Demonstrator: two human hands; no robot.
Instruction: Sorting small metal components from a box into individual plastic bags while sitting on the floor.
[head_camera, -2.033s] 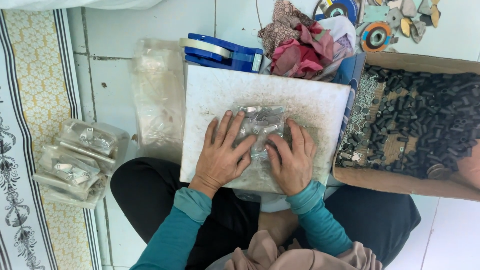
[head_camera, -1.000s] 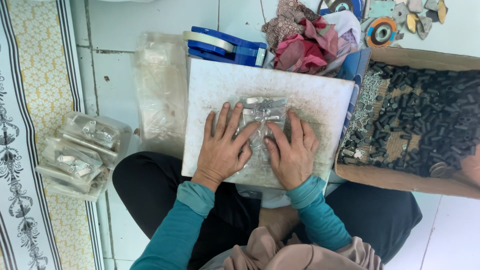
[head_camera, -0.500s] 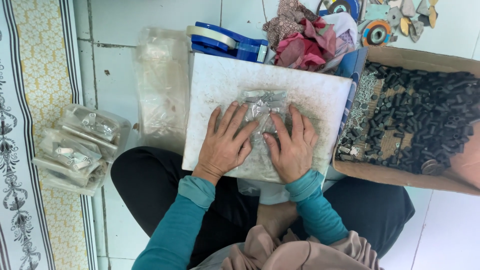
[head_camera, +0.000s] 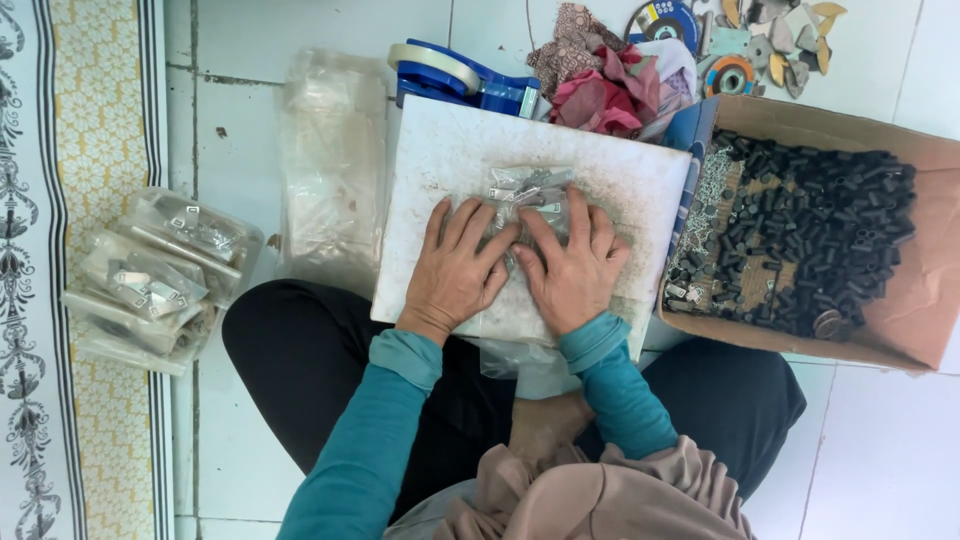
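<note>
Clear plastic bag (head_camera: 528, 205) of small metal clips lies on the white board (head_camera: 640, 185) that rests across the person's lap, roughly at the board's middle, with its top end poking out beyond the fingertips. Left hand (head_camera: 458, 268) and right hand (head_camera: 570, 268) both lie flat and spread on it, palms down, fingers extended and nearly meeting over the bag; neither is curled around anything, they press rather than grip.

Risk, as I judge it: the film is thin and the clips inside look hard-edged, so heavy pressing could puncture or split it. If the mouth is not sealed, and I cannot tell from here, flattening could push pieces out onto the board. The board itself sits on the knees, not on a desk, so a shift of the legs could tip it toward the cardboard box (head_camera: 930, 300) of black cylindrical parts just to the right.

The bag looks transparent, crinkled and glossy, the contents showing as pale silver, flat and jumbled. Similar filled bags (head_camera: 150, 275) are stacked on the tiled floor to the left, and a blue tape dispenser (head_camera: 470, 85) sits just beyond the board.
</note>
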